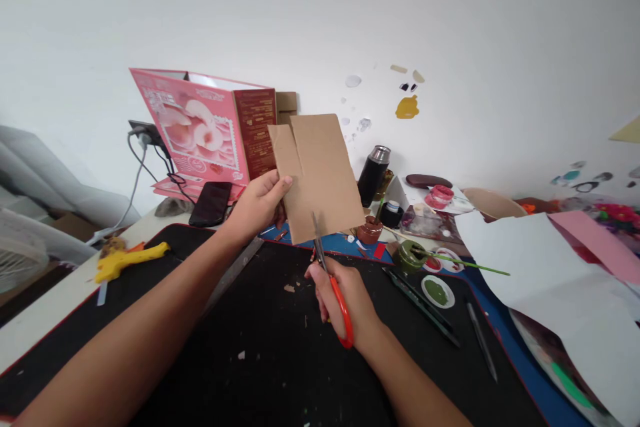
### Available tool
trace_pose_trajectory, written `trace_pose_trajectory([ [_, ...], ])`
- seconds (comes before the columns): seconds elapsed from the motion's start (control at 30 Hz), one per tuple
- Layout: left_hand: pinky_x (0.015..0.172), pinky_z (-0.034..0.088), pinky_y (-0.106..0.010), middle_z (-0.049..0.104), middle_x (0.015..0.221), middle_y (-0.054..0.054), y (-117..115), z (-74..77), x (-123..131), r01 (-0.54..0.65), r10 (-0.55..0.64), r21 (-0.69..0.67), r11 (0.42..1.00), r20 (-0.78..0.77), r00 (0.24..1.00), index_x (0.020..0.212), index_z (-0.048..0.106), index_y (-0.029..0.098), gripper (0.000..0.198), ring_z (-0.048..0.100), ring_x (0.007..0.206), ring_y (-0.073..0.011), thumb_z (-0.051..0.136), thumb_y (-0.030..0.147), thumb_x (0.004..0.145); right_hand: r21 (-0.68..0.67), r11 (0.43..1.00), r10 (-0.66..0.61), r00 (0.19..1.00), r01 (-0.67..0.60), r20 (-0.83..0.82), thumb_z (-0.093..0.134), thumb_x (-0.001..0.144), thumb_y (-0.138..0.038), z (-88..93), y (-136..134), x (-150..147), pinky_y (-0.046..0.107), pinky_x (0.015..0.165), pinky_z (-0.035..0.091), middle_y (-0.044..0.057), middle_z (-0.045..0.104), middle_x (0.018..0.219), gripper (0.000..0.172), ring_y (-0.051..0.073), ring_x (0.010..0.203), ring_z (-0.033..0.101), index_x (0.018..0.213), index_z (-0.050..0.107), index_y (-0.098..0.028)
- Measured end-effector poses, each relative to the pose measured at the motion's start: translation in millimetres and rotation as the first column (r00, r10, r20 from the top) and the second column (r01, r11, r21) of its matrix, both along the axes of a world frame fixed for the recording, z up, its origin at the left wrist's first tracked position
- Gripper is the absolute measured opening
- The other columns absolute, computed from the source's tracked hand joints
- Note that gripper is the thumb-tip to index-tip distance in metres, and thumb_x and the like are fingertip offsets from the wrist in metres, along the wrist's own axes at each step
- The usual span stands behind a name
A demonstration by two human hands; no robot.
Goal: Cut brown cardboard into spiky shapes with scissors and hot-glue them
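Note:
A flat piece of brown cardboard (325,167) is held up above the black mat by my left hand (263,200), thumb in front at its left edge. One slit runs down from its top edge near the left side. My right hand (345,300) grips orange-handled scissors (345,310), fingers wrapped round the loops. The scissor blades point upward and overlap the cardboard's lower edge; how far they cut into it I cannot make out. The fingers of my left hand behind the cardboard are hidden.
A black mat (280,360) covers the tabletop. To the left lie a yellow glue gun (125,263), a metal ruler (233,273) and a phone (211,203). Behind stands a pink box (200,127). A black thermos (373,177), paint jars (410,255), pens (423,307) and white paper (540,273) lie right.

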State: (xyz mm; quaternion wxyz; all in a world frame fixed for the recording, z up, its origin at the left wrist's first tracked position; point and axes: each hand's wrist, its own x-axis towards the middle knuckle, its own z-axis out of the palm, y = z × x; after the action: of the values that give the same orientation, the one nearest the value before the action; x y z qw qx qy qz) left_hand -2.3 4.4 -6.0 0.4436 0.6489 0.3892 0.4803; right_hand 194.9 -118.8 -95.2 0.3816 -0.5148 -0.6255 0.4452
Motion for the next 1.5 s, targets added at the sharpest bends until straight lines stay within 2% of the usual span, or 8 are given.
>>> trace_pose_trajectory([
  [0.2,0.033,0.031,-0.021,0.055,0.045,0.006,-0.8,0.0,-0.3,-0.003,0.003,-0.012,1.0,-0.007,1.0,0.089,0.053,0.023,0.038,0.051,0.031,-0.0133,0.064,0.057,0.1,-0.011,1.0,-0.01,1.0,0.01,0.019,0.048,0.11,-0.074,0.5,-0.9,-1.3,0.023,0.046,0.043,-0.004,0.055,0.057,0.058,0.013,0.041,0.057,0.098,0.068,-0.021],
  [0.63,0.033,0.03,-0.02,0.054,0.046,0.007,-2.5,0.8,0.4,-0.006,0.006,0.001,1.0,0.0,1.0,0.087,0.052,0.024,0.038,0.051,0.032,-0.0121,0.065,0.058,0.099,-0.03,0.996,-0.083,0.994,0.086,0.076,0.054,0.111,-0.06,6.4,-3.8,-6.2,0.026,0.045,0.037,-0.004,0.052,0.052,0.044,0.015,0.039,0.052,0.09,0.066,-0.024],
  [0.8,0.033,0.033,-0.021,0.055,0.046,0.007,-2.3,0.1,0.6,-0.004,0.004,-0.007,1.0,0.018,1.0,0.086,0.053,0.024,0.041,0.051,0.031,-0.0118,0.067,0.06,0.098,-0.04,0.996,-0.074,0.995,0.076,0.066,0.054,0.111,-0.06,4.3,-2.8,-7.1,0.025,0.044,0.04,-0.005,0.05,0.048,0.044,0.016,0.038,0.054,0.091,0.067,-0.024],
  [0.93,0.033,0.032,-0.021,0.055,0.046,0.007,-1.9,-0.7,0.1,0.007,-0.007,-0.007,1.0,0.014,1.0,0.087,0.054,0.023,0.045,0.051,0.031,-0.0119,0.069,0.064,0.097,-0.039,0.998,-0.043,0.998,0.045,0.049,0.054,0.11,-0.066,2.6,-1.2,-5.0,0.024,0.043,0.044,-0.004,0.056,0.052,0.048,0.016,0.04,0.058,0.099,0.07,-0.022],
  [1.03,0.033,0.031,-0.021,0.055,0.046,0.006,-2.2,-0.4,-0.6,0.002,-0.002,0.0,1.0,-0.012,1.0,0.087,0.053,0.024,0.043,0.051,0.032,-0.012,0.066,0.062,0.099,-0.026,1.0,-0.009,0.999,0.01,0.041,0.057,0.108,-0.069,3.5,-0.7,-3.5,0.024,0.048,0.05,-0.002,0.064,0.059,0.049,0.016,0.045,0.065,0.103,0.071,-0.022],
  [1.17,0.033,0.035,-0.022,0.054,0.047,0.007,-2.5,0.8,-1.7,-0.012,0.012,0.001,1.0,-0.019,1.0,0.087,0.051,0.025,0.039,0.05,0.031,-0.0123,0.064,0.059,0.1,0.0,1.0,0.026,1.0,-0.026,-0.016,0.066,0.103,-0.067,5.4,0.8,-2.3,0.028,0.062,0.059,0.003,0.074,0.07,0.047,0.02,0.062,0.076,0.104,0.073,-0.021],
  [1.4,0.033,0.036,-0.021,0.054,0.046,0.007,-5.8,6.4,-3.5,-0.012,0.013,0.039,0.999,-0.031,0.999,0.087,0.052,0.024,0.037,0.051,0.031,-0.0123,0.063,0.057,0.101,0.01,0.995,0.102,0.995,-0.102,0.013,0.074,0.095,-0.074,11.6,2.3,3.8,0.034,0.076,0.06,0.008,0.085,0.092,0.064,0.026,0.079,0.081,0.131,0.074,-0.022],
  [1.5,0.033,0.036,-0.021,0.055,0.046,0.007,-6.5,7.2,-3.6,0.002,-0.001,0.045,0.999,-0.03,1.0,0.088,0.052,0.024,0.038,0.051,0.031,-0.0122,0.064,0.058,0.101,0.028,0.993,0.112,0.993,-0.112,0.025,0.071,0.096,-0.075,12.1,2.0,4.6,0.035,0.077,0.06,0.009,0.085,0.092,0.067,0.027,0.081,0.082,0.133,0.074,-0.02],
])
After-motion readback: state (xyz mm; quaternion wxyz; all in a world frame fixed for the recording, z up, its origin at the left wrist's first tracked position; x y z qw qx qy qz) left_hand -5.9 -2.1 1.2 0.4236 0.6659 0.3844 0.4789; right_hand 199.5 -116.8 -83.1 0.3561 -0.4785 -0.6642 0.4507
